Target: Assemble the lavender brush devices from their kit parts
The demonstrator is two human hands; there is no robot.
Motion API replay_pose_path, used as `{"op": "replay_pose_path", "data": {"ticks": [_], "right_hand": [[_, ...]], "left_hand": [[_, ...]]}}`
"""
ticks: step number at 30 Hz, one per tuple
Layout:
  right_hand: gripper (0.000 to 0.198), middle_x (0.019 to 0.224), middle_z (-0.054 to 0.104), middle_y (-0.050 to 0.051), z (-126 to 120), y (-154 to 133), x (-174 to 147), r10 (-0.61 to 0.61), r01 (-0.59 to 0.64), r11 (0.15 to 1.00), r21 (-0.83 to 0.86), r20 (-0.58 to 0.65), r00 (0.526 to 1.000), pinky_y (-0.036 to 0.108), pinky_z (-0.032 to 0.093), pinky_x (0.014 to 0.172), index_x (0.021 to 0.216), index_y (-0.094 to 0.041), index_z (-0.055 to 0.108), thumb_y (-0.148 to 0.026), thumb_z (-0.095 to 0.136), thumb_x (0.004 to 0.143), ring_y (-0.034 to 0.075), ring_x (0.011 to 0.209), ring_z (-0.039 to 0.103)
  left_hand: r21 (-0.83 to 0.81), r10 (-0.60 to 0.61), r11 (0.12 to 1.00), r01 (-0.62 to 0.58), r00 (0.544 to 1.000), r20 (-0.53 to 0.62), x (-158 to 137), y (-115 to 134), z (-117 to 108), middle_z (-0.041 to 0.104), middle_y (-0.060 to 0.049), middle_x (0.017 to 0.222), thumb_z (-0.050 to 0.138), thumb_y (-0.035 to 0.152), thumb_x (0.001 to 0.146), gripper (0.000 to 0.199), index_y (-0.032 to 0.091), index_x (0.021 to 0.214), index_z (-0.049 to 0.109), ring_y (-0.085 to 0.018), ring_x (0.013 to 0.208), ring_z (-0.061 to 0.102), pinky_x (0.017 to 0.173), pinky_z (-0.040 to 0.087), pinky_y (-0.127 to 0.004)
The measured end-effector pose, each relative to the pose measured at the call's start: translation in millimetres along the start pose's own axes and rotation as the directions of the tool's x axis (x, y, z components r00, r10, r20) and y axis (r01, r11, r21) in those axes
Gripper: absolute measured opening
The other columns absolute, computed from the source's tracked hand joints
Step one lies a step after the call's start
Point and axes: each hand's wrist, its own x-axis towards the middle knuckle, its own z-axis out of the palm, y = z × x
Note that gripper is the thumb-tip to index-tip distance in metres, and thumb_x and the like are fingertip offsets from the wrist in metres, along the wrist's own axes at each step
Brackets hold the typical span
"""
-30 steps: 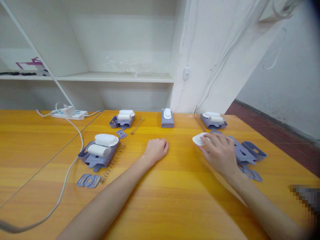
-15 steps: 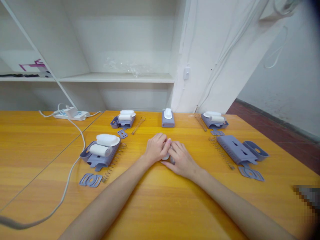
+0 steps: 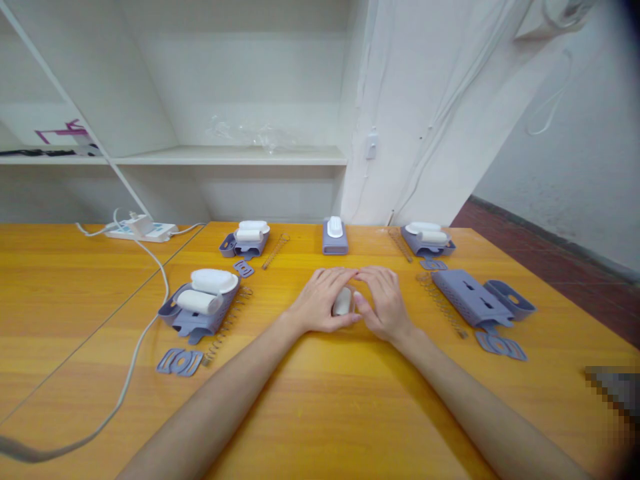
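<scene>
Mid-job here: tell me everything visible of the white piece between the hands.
Only part of the white piece shows: a pale, rounded, smooth-looking surface, its material unclear. It is low over the table, cupped by the left hand, whose thumb crosses its near side. The right hand is close on its other side; exact contact is hidden.

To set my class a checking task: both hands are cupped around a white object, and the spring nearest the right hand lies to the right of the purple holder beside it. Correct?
No: the spring lies to the left of the purple holder, as the head view shows. The left hand and right hand are indeed cupped around a white object.
</scene>
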Motion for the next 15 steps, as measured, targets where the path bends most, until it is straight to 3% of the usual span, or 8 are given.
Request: {"op": "replay_pose_path", "data": {"ticks": [2, 5, 8, 10, 12, 13, 15], "right_hand": [[0.026, 0.104, 0.058, 0.011, -9, 16, 5, 0.160, -0.166, 0.976, -0.144, -0.051, 0.986, 0.041, 0.032, 0.090, 0.099, -0.017, 0.054, -0.033, 0.036, 0.088, 0.025, 0.102, 0.048], [0.033, 0.109, 0.056, 0.015, -26, 46, 10, 0.379, -0.381, 0.828, -0.411, -0.091, 0.921, 0.045, 0.032, 0.087, 0.101, -0.016, 0.057, -0.037, 0.035, 0.088, 0.030, 0.104, 0.046], [0.042, 0.110, 0.054, 0.020, -43, 82, 7, 0.615, -0.530, 0.613, -0.586, -0.068, 0.786, 0.052, 0.034, 0.081, 0.108, -0.014, 0.057, -0.043, 0.039, 0.083, 0.036, 0.102, 0.047], [0.046, 0.108, 0.055, 0.020, -54, 106, 1, 0.738, -0.565, 0.529, -0.634, 0.014, 0.675, 0.053, 0.036, 0.077, 0.110, -0.016, 0.058, -0.047, 0.041, 0.080, 0.037, 0.099, 0.050], [0.050, 0.107, 0.056, 0.020, -64, 126, -6, 0.797, -0.574, 0.488, -0.657, 0.068, 0.600, 0.050, 0.038, 0.075, 0.112, -0.017, 0.058, -0.052, 0.043, 0.078, 0.037, 0.096, 0.053], [0.054, 0.107, 0.057, 0.021, -68, 135, -9, 0.807, -0.576, 0.487, -0.657, 0.086, 0.585, 0.048, 0.039, 0.073, 0.111, -0.016, 0.058, -0.056, 0.044, 0.077, 0.037, 0.095, 0.054], [0.054, 0.103, 0.058, 0.022, -73, 149, -15, 0.789, -0.566, 0.525, -0.636, 0.113, 0.604, 0.046, 0.040, 0.070, 0.109, -0.015, 0.059, -0.056, 0.046, 0.076, 0.035, 0.089, 0.057]], "left_hand": [[0.051, 0.049, 0.997, -0.051, 0.998, 0.030, 1, 2, 0, 0.041, -0.015, 0.136, 0.050, 0.063, 0.073, 0.076, 0.017, 0.133, 0.037, -0.028, 0.126, 0.035, 0.103, 0.025, -0.042], [0.093, 0.076, 0.992, -0.082, 0.995, 0.072, 1, 3, 0, 0.049, -0.014, 0.128, 0.051, 0.064, 0.072, 0.068, 0.019, 0.122, 0.050, -0.028, 0.122, 0.040, 0.101, 0.026, -0.042], [0.103, 0.033, 0.994, -0.044, 0.993, 0.110, 2, 3, 1, 0.057, -0.013, 0.116, 0.049, 0.063, 0.074, 0.062, 0.019, 0.117, 0.053, -0.026, 0.112, 0.048, 0.099, 0.027, -0.040], [0.111, 0.010, 0.994, -0.024, 0.993, 0.118, 2, 3, 2, 0.058, -0.012, 0.113, 0.048, 0.063, 0.075, 0.061, 0.019, 0.117, 0.053, -0.026, 0.108, 0.050, 0.099, 0.027, -0.040], [0.117, 0.012, 0.993, -0.025, 0.994, 0.110, 2, 2, 3, 0.059, -0.012, 0.112, 0.047, 0.063, 0.076, 0.060, 0.018, 0.116, 0.053, -0.025, 0.106, 0.050, 0.098, 0.027, -0.040], [0.118, 0.017, 0.993, -0.029, 0.995, 0.102, 2, 1, 4, 0.059, -0.011, 0.111, 0.047, 0.062, 0.076, 0.060, 0.018, 0.116, 0.053, -0.025, 0.106, 0.050, 0.098, 0.027, -0.039], [0.123, 0.027, 0.992, -0.037, 0.996, 0.085, 1, 1, 5, 0.059, -0.011, 0.109, 0.047, 0.062, 0.076, 0.059, 0.018, 0.116, 0.053, -0.024, 0.105, 0.050, 0.097, 0.028, -0.039]]}}
